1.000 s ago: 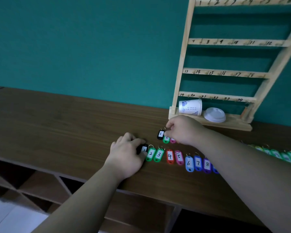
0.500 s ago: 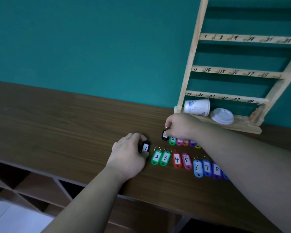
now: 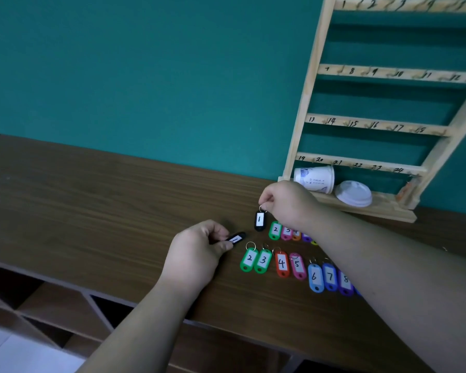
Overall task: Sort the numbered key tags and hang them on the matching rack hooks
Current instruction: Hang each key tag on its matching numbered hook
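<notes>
Our left hand [image 3: 197, 254] pinched a black tag [image 3: 236, 239] marked 1, low over the table [image 3: 92, 197], left of the near row [image 3: 281, 263]. Farther on, our right hand [image 3: 285, 203] pinched the ring of a second tag [image 3: 259, 220] marked 1, hanging upright. Rack [image 3: 306, 103] stood behind.

Each hand [image 3: 197, 254] [image 3: 288, 201] pinches a black tag [image 3: 236, 239] [image 3: 259, 220]

Dim, flat indoor light with a teal cast — no hard shadows, only soft dark smudges on the table [image 3: 92, 197] beneath the left hand [image 3: 197, 254] and right hand [image 3: 288, 203]. The pale floor [image 3: 16, 354] at lower left is brightest. The wide lens bows the rack [image 3: 303, 103] and table edge; rack numbers at upper right look smeared — the key tags [image 3: 281, 263] at centre read sharp.
</notes>
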